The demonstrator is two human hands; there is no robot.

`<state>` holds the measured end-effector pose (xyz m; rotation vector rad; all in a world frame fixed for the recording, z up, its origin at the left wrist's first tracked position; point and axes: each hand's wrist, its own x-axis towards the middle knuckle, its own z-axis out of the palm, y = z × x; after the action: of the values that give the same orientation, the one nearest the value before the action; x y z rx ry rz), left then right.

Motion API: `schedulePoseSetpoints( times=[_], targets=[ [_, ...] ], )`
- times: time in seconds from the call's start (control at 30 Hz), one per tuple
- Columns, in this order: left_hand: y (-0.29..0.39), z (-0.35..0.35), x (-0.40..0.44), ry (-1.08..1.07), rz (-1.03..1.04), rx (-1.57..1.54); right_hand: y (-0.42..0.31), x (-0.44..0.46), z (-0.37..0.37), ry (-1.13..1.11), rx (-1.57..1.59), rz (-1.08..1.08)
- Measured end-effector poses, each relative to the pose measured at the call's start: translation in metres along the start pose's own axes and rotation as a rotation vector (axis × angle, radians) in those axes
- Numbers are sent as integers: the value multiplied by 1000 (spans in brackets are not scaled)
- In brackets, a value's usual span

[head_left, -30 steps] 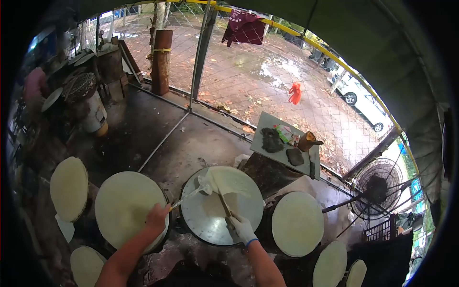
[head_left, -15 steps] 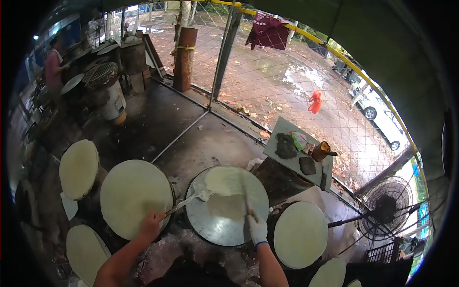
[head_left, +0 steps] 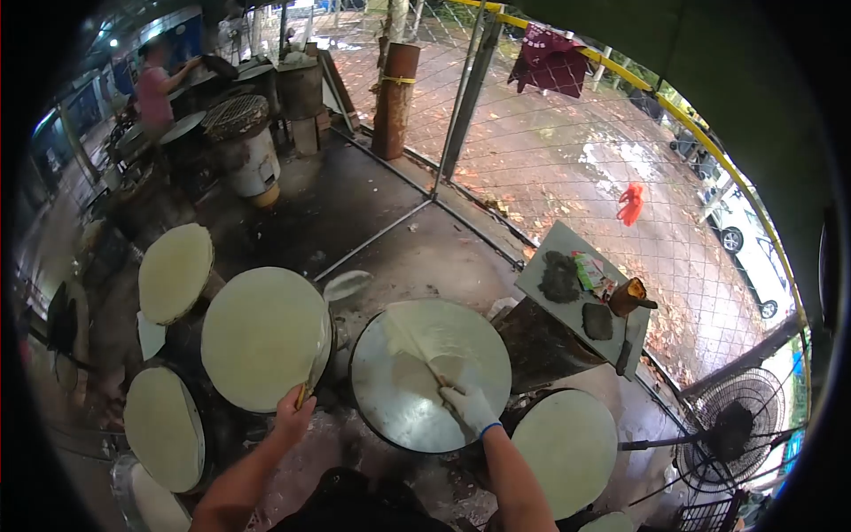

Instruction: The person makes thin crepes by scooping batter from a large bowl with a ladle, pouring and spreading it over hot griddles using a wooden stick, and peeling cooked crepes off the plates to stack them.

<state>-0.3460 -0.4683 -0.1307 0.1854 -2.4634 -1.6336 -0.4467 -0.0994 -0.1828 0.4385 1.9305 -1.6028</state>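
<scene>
My left hand [head_left: 293, 415] is closed round the wooden handle of a ladle [head_left: 347, 285], whose pale bowl hangs between two griddles. My gloved right hand [head_left: 471, 408] grips a long thin spreader [head_left: 415, 344], lying slantwise over the round metal griddle [head_left: 408, 424] in front of me. Pale batter [head_left: 456, 324] forms a thin layer across the far half of that griddle; its near part shows bare, shiny metal. Left of it, a pale round sheet [head_left: 261, 341] covers another griddle. A further coated griddle [head_left: 567, 452] is close to my right forearm.
More coated griddles [head_left: 175, 275] stand at the left. A board [head_left: 554, 257] with dark cloths and a rusty can [head_left: 628, 297] sits beyond the griddle. A fan [head_left: 731, 430] stands at the right, before a wire fence. A person [head_left: 155, 89] works at far-left stoves.
The ladle has swung left, off the griddle. My right hand has turned the spreader to a leftward slant, and the batter covers more of the far side. The view has shifted left.
</scene>
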Motion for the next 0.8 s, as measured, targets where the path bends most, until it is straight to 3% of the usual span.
schedulePoseSetpoints(
  times=[0.1, 0.23, 0.33, 0.47, 0.57, 0.6, 0.67, 0.77, 0.8],
  targets=[
    [32, 5, -17, -2, -507, -408, 14, -17, 0, -197, 271, 74],
    [46, 3, -40, 53, -550, -468, 20, 19, -40, -37, 236, -141],
    [40, 5, -57, 81, -526, -506, -24, 23, -38, -186, 45, -69],
    [50, -1, -83, 202, -577, -528, 27, -8, -43, -482, 184, 169],
    [48, -8, -98, 266, -604, -534, -2, -29, -80, -503, -73, 129],
    [48, -9, -105, 269, -614, -518, -17, -23, -81, -374, -108, 67],
    [49, -9, -114, 313, -652, -551, -21, 16, -74, -266, 227, -16],
    [51, -6, -121, 357, -661, -558, -32, 37, -53, -350, -53, 19],
    [51, -7, -127, 365, -666, -549, -18, 33, -54, -452, -18, 125]
  ],
)
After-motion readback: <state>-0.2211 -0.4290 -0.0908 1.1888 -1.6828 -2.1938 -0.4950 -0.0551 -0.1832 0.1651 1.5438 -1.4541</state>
